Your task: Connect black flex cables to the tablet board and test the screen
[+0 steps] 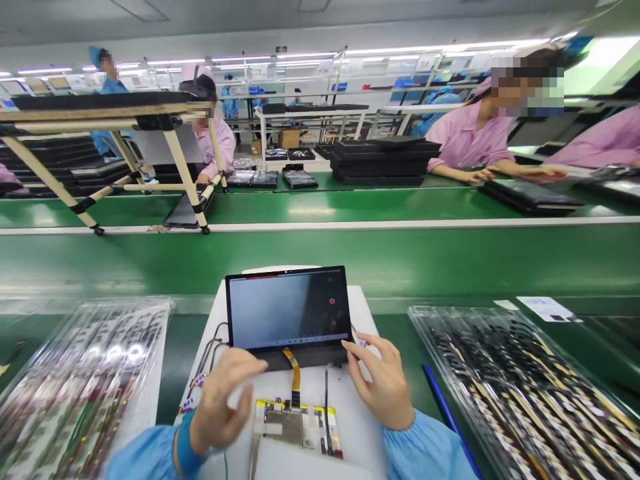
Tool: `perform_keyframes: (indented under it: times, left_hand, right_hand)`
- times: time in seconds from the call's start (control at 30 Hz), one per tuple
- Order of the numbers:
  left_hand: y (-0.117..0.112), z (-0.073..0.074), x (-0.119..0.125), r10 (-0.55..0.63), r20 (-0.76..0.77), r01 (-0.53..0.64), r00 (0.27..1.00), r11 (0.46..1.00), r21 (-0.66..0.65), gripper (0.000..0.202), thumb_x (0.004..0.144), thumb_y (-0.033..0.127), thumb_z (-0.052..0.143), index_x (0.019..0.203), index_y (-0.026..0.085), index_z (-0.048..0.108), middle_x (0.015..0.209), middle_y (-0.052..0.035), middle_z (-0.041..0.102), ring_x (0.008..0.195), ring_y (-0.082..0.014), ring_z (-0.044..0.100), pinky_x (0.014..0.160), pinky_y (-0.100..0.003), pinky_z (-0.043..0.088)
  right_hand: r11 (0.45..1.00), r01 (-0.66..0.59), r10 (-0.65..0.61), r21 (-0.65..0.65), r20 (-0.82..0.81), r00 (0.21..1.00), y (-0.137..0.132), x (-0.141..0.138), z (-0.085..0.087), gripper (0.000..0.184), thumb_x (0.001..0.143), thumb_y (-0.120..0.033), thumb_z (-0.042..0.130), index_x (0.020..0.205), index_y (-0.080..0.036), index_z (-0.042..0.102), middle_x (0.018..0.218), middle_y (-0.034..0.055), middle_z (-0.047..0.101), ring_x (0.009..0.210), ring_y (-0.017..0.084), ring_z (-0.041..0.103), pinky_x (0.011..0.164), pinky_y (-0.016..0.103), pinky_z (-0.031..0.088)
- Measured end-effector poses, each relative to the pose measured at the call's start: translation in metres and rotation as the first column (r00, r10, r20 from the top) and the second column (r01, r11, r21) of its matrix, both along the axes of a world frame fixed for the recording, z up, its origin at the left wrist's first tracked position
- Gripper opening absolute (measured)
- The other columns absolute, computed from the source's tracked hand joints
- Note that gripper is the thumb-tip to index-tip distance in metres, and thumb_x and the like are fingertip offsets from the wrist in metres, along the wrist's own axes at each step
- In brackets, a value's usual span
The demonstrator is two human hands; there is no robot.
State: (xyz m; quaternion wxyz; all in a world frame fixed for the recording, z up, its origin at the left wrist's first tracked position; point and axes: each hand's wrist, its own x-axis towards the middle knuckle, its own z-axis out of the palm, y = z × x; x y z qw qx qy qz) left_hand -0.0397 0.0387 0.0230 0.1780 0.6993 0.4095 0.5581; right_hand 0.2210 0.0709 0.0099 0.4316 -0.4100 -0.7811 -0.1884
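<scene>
nearest items: two blue sleeves (150, 457) with elastic cuffs, at the bottom edge of the view.
left hand (220, 403): raised above the circuit board, fingers curled and parted.
left grip state: part open, holding nothing, not touching the display.
right hand (380, 380): beside the display's lower right corner.
right grip state: fingertips (357, 347) touch the lower edge of the display; whether they are clamping it cannot be told.
main item: tablet display (287, 308), lit grey, lying on a white sheet (360, 427) on the counter, between both hands.
connection: amber ribbon cable (294, 373) runs from the display's lower edge to the circuit board (295, 423), which lies nearer the person.
wiring: thin cables (210, 350) lie beside the display's left edge.
left of station: clear plastic tray (85, 380) packed with long strip parts.
right of station: matching clear plastic tray (505, 387) with dark strip parts; a blue rod (447, 417) lies along its edge.
far side: green conveyor belt (320, 260), then co-workers in pink smocks (475, 130) beside stacked black panels (380, 160).
</scene>
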Motion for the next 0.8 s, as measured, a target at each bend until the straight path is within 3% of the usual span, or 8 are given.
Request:
perform_keyframes:
  times: [0.03,0.1,0.17,0.27,0.33,0.4,0.6,0.8]
  left_hand:
    - [-0.008,0.008,0.002,-0.163,-0.168,0.166,0.972,0.986,0.003,0.033,0.084,0.027,0.054,0.117,0.026,0.055,0.1,-0.0089,0.06,0.092,-0.0228,0.058,0.081,-0.035,0.049]
    - [-0.022,0.016,0.008,-0.353,-0.481,0.405,0.803,0.914,0.006,0.031,0.088,0.025,0.05,0.119,0.024,0.053,0.103,-0.0093,0.061,0.096,-0.0203,0.058,0.081,-0.031,0.05]
    - [-0.032,0.013,0.011,-0.347,-0.685,0.491,0.64,0.871,0.017,0.032,0.091,0.023,0.047,0.122,0.02,0.05,0.109,-0.011,0.06,0.102,-0.0193,0.056,0.084,-0.029,0.048]
    - [-0.042,-0.006,0.012,-0.253,-0.802,0.481,0.542,0.875,0.049,0.035,0.091,0.026,0.05,0.124,0.016,0.048,0.109,-0.0123,0.06,0.103,-0.02,0.056,0.084,-0.03,0.047]
    - [-0.047,-0.016,0.01,-0.262,-0.804,0.478,0.534,0.878,0.031,0.034,0.092,0.03,0.047,0.122,0.015,0.049,0.105,-0.0117,0.062,0.097,-0.0197,0.058,0.083,-0.03,0.048]
    - [-0.05,-0.019,0.009,-0.308,-0.762,0.49,0.57,0.871,0.015,0.035,0.095,0.034,0.041,0.121,0.013,0.05,0.101,-0.0112,0.063,0.092,-0.0189,0.059,0.081,-0.031,0.048]
    - [-0.044,-0.006,0.018,-0.304,-0.658,0.436,0.689,0.899,0.042,0.04,0.095,0.042,0.035,0.119,0.013,0.048,0.102,-0.0126,0.064,0.096,-0.0191,0.06,0.083,-0.032,0.049]
    - [-0.037,-0.02,0.022,-0.304,-0.665,0.42,0.682,0.907,0.016,0.038,0.093,0.039,0.04,0.12,0.013,0.046,0.104,-0.0142,0.065,0.096,-0.0208,0.061,0.079,-0.033,0.052]
  right_hand:
    - [1.0,0.004,-0.004,0.0,-0.021,1.0,0.0,0.001,-0.001,0.015,0.091,-0.011,0.042,0.095,-0.017,0.055,0.087,0.0066,0.057,0.084,0.019,0.056,0.071,0.034,0.046]
    - [1.0,0.009,-0.009,-0.005,-0.059,0.998,0.001,0.002,-0.005,0.014,0.091,-0.012,0.044,0.095,-0.017,0.056,0.087,0.0064,0.057,0.083,0.019,0.056,0.071,0.035,0.046]
    - [1.0,0.004,-0.006,-0.019,-0.087,0.996,0.001,0.003,-0.008,0.014,0.09,-0.012,0.044,0.095,-0.018,0.056,0.087,0.006,0.058,0.083,0.019,0.056,0.071,0.035,0.046]
    - [0.999,-0.013,0.008,-0.041,-0.122,0.993,0.002,0.004,-0.009,0.016,0.09,-0.012,0.043,0.095,-0.019,0.057,0.085,0.0048,0.058,0.082,0.019,0.057,0.07,0.034,0.047]
    - [0.999,-0.02,0.013,-0.05,-0.143,0.99,0.002,0.004,-0.009,0.017,0.089,-0.012,0.044,0.094,-0.02,0.058,0.084,0.0042,0.059,0.081,0.019,0.057,0.069,0.033,0.048]
    - [0.998,-0.025,0.016,-0.058,-0.159,0.987,0.002,0.004,-0.009,0.017,0.089,-0.012,0.044,0.093,-0.021,0.058,0.083,0.0036,0.059,0.081,0.019,0.058,0.07,0.033,0.048]
    - [0.996,-0.041,0.027,-0.08,-0.177,0.984,0.003,0.004,-0.008,0.015,0.089,-0.012,0.045,0.093,-0.021,0.057,0.08,0.0022,0.06,0.081,0.019,0.058,0.072,0.034,0.048]
    - [0.995,-0.053,0.038,-0.085,-0.172,0.984,0.003,0.002,-0.004,0.015,0.089,-0.012,0.044,0.092,-0.021,0.057,0.08,0.002,0.06,0.08,0.019,0.058,0.07,0.033,0.047]
